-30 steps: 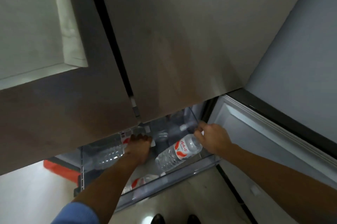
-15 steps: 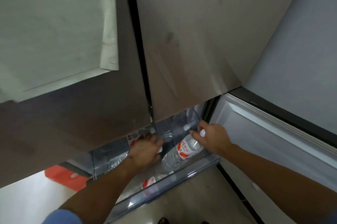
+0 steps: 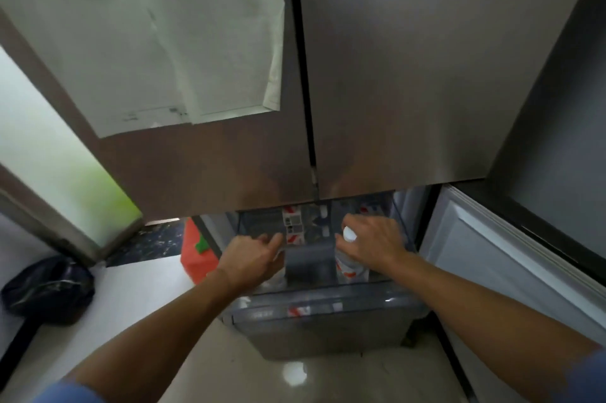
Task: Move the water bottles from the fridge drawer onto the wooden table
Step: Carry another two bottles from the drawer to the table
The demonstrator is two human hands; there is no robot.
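The fridge drawer (image 3: 328, 310) is pulled out below the two closed upper doors. My right hand (image 3: 373, 242) is shut on the neck of a clear water bottle (image 3: 347, 266) with a white cap and a red-and-white label, held upright at the drawer's right side. My left hand (image 3: 252, 258) is closed around another clear bottle (image 3: 273, 278) at the drawer's left side, mostly hidden under the hand. Further red-and-white labels (image 3: 292, 227) show deeper in the drawer. The wooden table is out of view.
The open lower fridge door (image 3: 492, 271) stands at the right. An orange container (image 3: 196, 255) sits left of the drawer. A dark bag (image 3: 49, 291) lies on a white surface at the far left. Papers (image 3: 164, 41) hang on the upper doors.
The view swung to face the drawer squarely. The bottle in my right hand went from lying tilted to standing upright, and my left hand has closed on a bottle at the left.
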